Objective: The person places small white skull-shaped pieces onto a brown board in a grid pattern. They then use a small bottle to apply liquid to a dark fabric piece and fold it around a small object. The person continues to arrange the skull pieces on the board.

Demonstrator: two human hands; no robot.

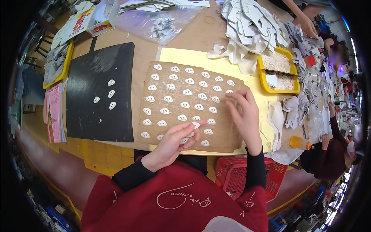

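The left hand (pixel 172 146) grasps a few small white pieces (pixel 196 125), one pinched at the thumb and fingertips and others lying along the fingers below it. The right hand (pixel 246 112) is loosely curled, thumb and forefinger apart with nothing visible between them; its fingertips are at a white piece near the board's right edge, and whether they touch it cannot be told. Beneath and ahead of both hands lies a brown board (pixel 226 135) set with rows of the same rounded, two-holed pieces, and the left hand covers part of its near rows. Under the board, showing beyond it and to the right of the right hand, is a yellow sheet (pixel 181 56). To the left of the left hand, a black mat (pixel 96 123) on the table (pixel 143 50) carries four more pieces. Ahead and to the right of the right hand stands a yellow tray (pixel 282 90), with a heap of pale cut pieces (pixel 251 27) farther off. An orange bottle (pixel 297 142) is to the right of that hand, and a red basket (pixel 232 170) sits below it.
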